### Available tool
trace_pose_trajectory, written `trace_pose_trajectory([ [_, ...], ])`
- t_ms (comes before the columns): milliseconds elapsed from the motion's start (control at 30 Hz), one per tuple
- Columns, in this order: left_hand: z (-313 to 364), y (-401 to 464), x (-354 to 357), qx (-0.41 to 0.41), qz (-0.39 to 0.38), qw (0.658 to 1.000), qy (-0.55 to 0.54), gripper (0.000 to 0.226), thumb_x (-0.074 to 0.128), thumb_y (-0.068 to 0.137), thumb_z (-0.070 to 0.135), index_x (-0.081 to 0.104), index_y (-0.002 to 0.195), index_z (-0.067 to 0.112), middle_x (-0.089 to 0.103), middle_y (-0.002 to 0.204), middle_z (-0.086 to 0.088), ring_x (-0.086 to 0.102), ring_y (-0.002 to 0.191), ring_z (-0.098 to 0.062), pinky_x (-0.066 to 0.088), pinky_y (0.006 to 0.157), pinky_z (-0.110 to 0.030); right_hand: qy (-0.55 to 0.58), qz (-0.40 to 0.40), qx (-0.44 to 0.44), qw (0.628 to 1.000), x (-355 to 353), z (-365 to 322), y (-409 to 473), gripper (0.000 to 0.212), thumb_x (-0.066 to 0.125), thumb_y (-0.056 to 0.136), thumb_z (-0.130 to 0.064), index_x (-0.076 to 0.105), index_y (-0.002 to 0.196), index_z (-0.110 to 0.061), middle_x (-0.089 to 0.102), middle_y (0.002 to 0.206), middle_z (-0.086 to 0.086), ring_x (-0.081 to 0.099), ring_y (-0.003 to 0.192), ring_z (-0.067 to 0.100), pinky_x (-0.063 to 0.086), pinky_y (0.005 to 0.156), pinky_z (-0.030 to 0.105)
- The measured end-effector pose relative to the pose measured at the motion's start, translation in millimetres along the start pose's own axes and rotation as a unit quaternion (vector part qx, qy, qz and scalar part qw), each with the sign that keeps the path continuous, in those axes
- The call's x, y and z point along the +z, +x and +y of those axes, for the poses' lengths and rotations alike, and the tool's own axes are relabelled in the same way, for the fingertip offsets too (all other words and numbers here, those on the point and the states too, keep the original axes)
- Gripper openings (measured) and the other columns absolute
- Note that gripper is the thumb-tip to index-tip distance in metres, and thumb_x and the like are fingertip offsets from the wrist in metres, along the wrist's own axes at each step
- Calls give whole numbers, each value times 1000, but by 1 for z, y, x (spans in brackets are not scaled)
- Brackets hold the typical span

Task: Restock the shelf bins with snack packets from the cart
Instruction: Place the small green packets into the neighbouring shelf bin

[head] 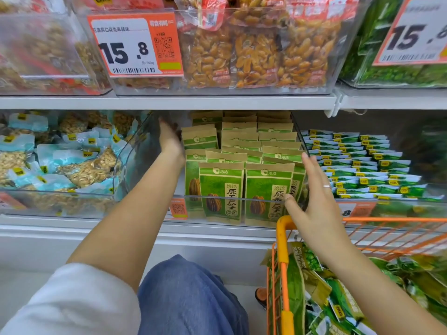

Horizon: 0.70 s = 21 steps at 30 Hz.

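Note:
A clear shelf bin (130, 163) on the lower shelf holds several rows of upright green-and-brown sunflower seed packets (221, 189). My left hand (170, 139) reaches deep into the bin's left side, fingers straight against the side of the rear packets. At the bin's right front, my right hand (312, 201) has flat fingers along the outer wall and its thumb touches a front packet. The orange cart (284, 250) stands at the lower right with several green snack packets (314, 298) in it.
Left of the bin lies a bin of blue-topped nut packets (60, 160). To its right, a bin of small green packets (362, 165). The upper shelf carries bins of peanuts (254, 52) with an orange price tag (135, 44). My knee in blue jeans (188, 293) is below.

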<state>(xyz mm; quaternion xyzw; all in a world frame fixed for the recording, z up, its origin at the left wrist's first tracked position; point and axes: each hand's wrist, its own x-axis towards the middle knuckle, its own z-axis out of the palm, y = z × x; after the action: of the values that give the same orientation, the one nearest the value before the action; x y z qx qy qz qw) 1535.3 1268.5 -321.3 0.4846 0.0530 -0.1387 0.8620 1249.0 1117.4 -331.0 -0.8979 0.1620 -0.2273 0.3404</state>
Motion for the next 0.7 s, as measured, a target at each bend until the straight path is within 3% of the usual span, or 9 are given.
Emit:
trace_pose_trajectory([
  [67, 8, -18, 0, 58, 33, 998, 20, 39, 30, 105, 35, 53, 128, 13, 69, 113, -12, 65, 68, -6, 49, 61, -17, 12, -17, 5, 1000, -11, 1, 0, 76, 57, 94, -20, 9, 151, -39, 6, 159, -17, 20, 127, -15, 26, 104, 23],
  [100, 10, -30, -2, 88, 63, 993, 52, 39, 35, 103, 27, 54, 131, 7, 70, 105, -13, 61, 63, -6, 46, 56, -16, 11, -18, 5, 1000, -18, 3, -2, 76, 57, 94, -20, 10, 151, -38, 10, 159, -15, 19, 131, -11, 26, 108, 28],
  [200, 12, -83, -5, 266, 90, 943, 178, 23, 47, 94, 18, 64, 110, 13, 65, 102, 0, 59, 92, -11, 47, 84, -25, -24, 2, -18, 1000, -45, 14, -17, 68, 56, 93, -19, 21, 149, -36, 32, 152, -7, 28, 138, 7, 37, 104, 40],
  [300, -3, -163, 2, 399, -35, 875, 272, 22, 45, 94, 11, 60, 98, 26, 62, 99, 12, 58, 99, -4, 43, 90, -20, -53, -3, -31, 998, -78, 35, -39, 45, 56, 93, -17, 46, 135, -31, 58, 125, -12, 54, 116, 9, 45, 90, 30],
  [367, -21, -206, 12, 429, -150, 825, 336, 23, 47, 92, 12, 63, 94, 29, 63, 94, 17, 58, 97, -4, 42, 89, -19, -84, -33, -11, 996, -97, 50, -51, 25, 55, 94, -21, 60, 117, -29, 65, 103, -14, 61, 97, 6, 46, 79, 19],
  [400, -33, -219, 17, 431, -205, 794, 378, 21, 48, 92, 15, 64, 93, 28, 64, 93, 18, 57, 97, -2, 41, 88, -17, -113, -58, 1, 992, -104, 57, -57, 21, 55, 94, -23, 63, 112, -29, 67, 97, -13, 63, 91, 6, 48, 76, 20],
  [533, -81, -244, 52, 355, -424, 643, 530, 26, 47, 93, 31, 71, 99, 23, 65, 95, 13, 54, 97, -5, 40, 86, -23, -259, -203, 33, 944, -113, 83, -72, 25, 50, 97, -33, 62, 118, -28, 69, 97, -12, 66, 85, 11, 53, 73, 29],
  [633, -106, -252, 74, 267, -516, 459, 672, 27, 45, 98, 34, 67, 112, 26, 67, 109, 10, 55, 104, -9, 44, 89, -29, -295, -269, 33, 916, -112, 92, -79, 29, 48, 97, -37, 56, 124, -31, 67, 98, -16, 64, 87, 9, 53, 72, 29],
  [700, -118, -260, 83, 229, -525, 335, 749, 32, 45, 98, 45, 68, 103, 24, 69, 98, 4, 61, 94, -16, 50, 83, -35, -293, -272, 27, 916, -113, 93, -80, 31, 47, 97, -38, 55, 126, -30, 68, 102, -15, 64, 91, 9, 54, 74, 31],
])
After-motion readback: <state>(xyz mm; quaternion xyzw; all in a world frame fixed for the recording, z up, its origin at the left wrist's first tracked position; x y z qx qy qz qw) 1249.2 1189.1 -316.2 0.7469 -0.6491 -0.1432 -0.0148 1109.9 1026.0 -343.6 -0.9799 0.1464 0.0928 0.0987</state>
